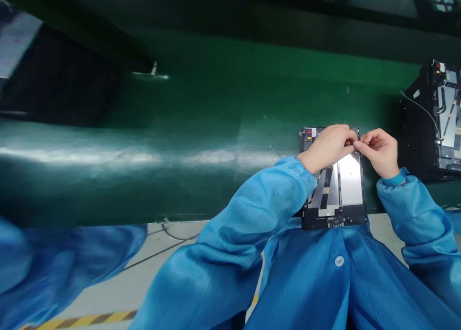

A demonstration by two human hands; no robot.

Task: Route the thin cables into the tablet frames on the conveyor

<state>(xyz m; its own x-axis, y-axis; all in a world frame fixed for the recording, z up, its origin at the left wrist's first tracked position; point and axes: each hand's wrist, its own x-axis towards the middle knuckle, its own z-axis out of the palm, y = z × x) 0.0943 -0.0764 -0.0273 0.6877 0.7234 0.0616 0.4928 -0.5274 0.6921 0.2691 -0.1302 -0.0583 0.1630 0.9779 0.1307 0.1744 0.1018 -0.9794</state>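
Observation:
An opened tablet-like device [351, 181] with a black frame, silver plates and dark flex cables lies at the front edge of the green table, close to my body. My left hand [333, 145] reaches over its upper part, thumb and fingers pinched near the top right corner. My right hand [382, 152] comes in from the right, and its thumb and fingertips are also pressed together. Both sets of fingertips meet at that corner. Whatever is between them is too small or hidden to make out. A thin wire end [275, 151] pokes out beside my left sleeve.
At the right stands a black stack [419, 128] topped by a similar device [450, 114], with a thin white wire [419, 102] across it. A large dark block [57, 80] is at the left of the green table [201, 104]. Another person's blue sleeve [72, 267] shows lower left.

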